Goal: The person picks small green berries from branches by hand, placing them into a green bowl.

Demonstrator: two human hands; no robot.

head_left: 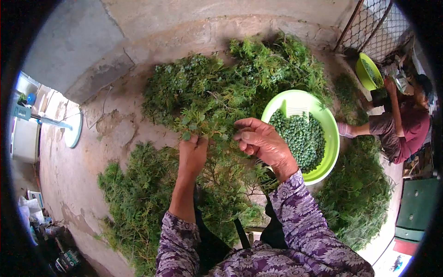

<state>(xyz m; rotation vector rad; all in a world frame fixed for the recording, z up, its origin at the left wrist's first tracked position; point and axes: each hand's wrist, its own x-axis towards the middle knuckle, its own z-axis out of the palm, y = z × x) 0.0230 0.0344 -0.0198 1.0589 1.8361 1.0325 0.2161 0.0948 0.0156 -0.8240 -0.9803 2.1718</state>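
My left hand (193, 154) is closed round a green sprig (196, 123) that bears small round cones. Just to its right, my right hand (264, 141) is raised with its fingers curled and the thumb near the fingertips; whether something small is between them cannot be made out. Beside my right hand stands a lime-green basin (331, 152), holding many small green cones (300, 138). Beyond both hands lies a large heap of leafy branches with pale cones (184, 83).
More cut greenery (138, 184) lies at the left and below my hands, and another heap (355, 198) at the right. A person (408, 124) sits at the far right near a second green basin (364, 76). A fan base (74, 129) stands at the left.
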